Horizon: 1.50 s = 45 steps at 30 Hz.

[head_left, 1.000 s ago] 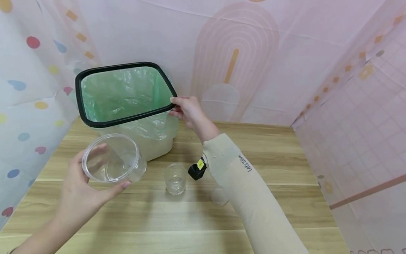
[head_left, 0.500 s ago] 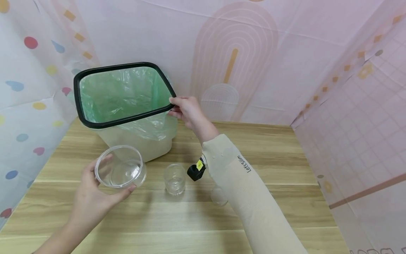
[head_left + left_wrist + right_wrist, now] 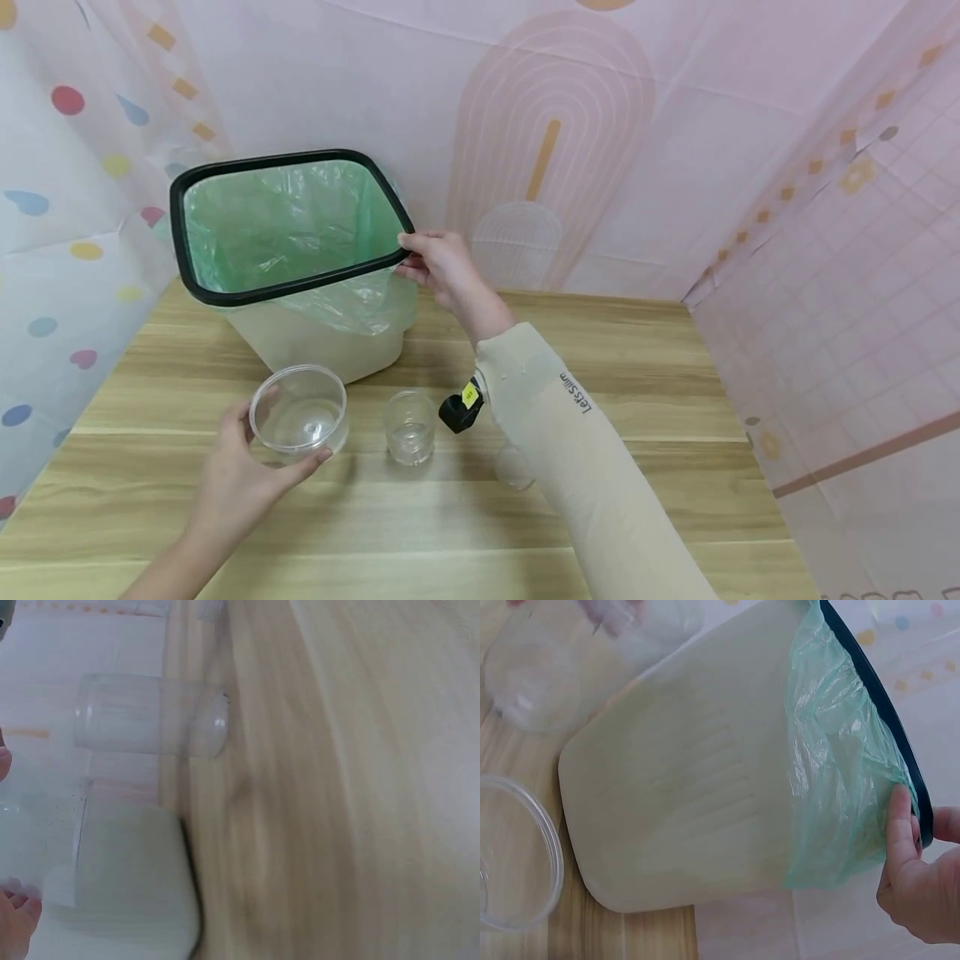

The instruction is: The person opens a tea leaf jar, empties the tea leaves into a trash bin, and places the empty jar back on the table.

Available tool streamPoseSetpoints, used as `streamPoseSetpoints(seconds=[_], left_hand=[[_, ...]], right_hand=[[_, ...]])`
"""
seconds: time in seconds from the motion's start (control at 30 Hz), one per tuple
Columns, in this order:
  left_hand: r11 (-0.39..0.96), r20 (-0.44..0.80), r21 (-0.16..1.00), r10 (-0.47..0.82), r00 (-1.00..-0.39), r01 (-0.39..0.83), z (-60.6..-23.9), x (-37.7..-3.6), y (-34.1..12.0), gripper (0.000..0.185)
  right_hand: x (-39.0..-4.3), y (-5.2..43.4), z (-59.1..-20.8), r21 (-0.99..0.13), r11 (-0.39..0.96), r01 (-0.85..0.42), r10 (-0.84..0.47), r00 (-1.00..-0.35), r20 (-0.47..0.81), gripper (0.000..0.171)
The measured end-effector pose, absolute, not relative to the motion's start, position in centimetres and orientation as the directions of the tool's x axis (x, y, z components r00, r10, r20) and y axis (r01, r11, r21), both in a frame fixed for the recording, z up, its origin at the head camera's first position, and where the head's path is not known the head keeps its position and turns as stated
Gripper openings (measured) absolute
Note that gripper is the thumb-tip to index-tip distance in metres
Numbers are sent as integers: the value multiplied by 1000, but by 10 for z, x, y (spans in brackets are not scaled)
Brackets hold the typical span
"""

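My left hand (image 3: 243,475) grips a clear round plastic tub (image 3: 300,417) between thumb and fingers, mouth tilted up, just in front of the bin. Only fingertips of this hand (image 3: 16,922) show at the edge of the left wrist view. A pale trash bin (image 3: 315,342) stands behind, with a green plastic liner (image 3: 285,217) inside it and folded over its side. My right hand (image 3: 450,271) pinches the near right corner of the bin's black rim (image 3: 300,285), with liner between the fingers in the right wrist view. A clear jar (image 3: 410,433) stands upright right of the tub.
Another clear round item (image 3: 513,467) lies partly behind the right sleeve (image 3: 570,442). A black wrist device (image 3: 459,410) with a yellow sticker hangs under that sleeve. Everything stands on a wooden table (image 3: 637,375), with patterned cloth walls (image 3: 570,167) around it.
My left hand has moved right and lower with the tub, away from the bin's rim, and the tub has tipped more upright. The right hand keeps its hold on the rim.
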<state>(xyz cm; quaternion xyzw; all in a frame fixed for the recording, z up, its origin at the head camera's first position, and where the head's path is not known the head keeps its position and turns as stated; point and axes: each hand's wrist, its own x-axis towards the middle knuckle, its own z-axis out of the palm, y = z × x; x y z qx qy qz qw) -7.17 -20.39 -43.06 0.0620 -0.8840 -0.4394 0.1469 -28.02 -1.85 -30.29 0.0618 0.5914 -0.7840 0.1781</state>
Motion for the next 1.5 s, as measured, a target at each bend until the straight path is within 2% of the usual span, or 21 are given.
streamPoseSetpoints(seconds=[0.23,0.43,0.57,0.8,1.5], left_hand=[[616,227,787,-218,-949,46,-454,-76,-207,101],[627,206,778,-199,-958,37,-470,-77,-205,102],[640,190,768,-194,-962,22,-478,-77,-205,100],[635,128,772,-210,-969,-36,-484,-77,-204,104],[607,67,793,-176,-982,-55,-494,-85,-202,104]], right_hand=[[-280,-20,-303,-900,-256,352,-202,-930,-306,12],[-280,-18,-303,-897,-257,360,-204,-927,-314,5],[-281,-15,-303,-899,-253,356,-202,-929,-310,7],[-281,-13,-303,-900,-260,351,-211,-930,-302,9],[-280,-13,-303,-900,-265,346,-199,-933,-300,10]])
